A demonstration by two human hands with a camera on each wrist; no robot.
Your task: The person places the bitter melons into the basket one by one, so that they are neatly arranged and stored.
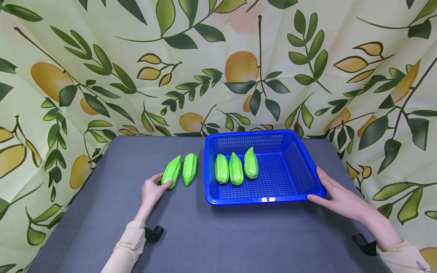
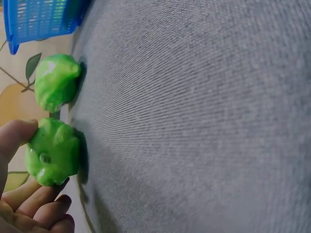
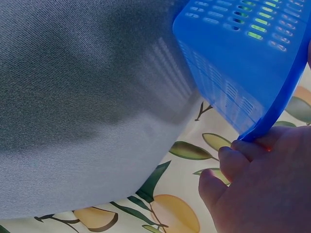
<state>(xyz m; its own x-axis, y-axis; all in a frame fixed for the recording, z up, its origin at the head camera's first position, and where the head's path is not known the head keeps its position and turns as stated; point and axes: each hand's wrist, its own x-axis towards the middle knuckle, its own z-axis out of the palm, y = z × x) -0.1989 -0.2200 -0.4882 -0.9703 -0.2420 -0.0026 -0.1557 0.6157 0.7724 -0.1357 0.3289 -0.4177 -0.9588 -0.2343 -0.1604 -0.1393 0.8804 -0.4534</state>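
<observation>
My left hand (image 1: 152,190) pinches a glossy green ridged fruit (image 1: 171,172) with a pointed tip, thumb on one side and fingers on the other. In the left wrist view its lumpy end with a small stem stub (image 2: 45,158) faces the camera. Just right of it, a second green fruit (image 1: 189,169) lies on the table. My right hand (image 1: 338,197) grips the near right corner of a blue plastic basket (image 1: 276,170), thumb at the front rim and fingers along the right side. Inside the basket's left half lie three like fruits (image 1: 236,169).
The table (image 1: 218,239) has a grey cloth surface. Behind it and at both sides hangs a curtain (image 1: 205,94) printed with leaves and oranges. The basket stands near the table's back edge, its slotted wall (image 3: 233,73) rising beside my right hand.
</observation>
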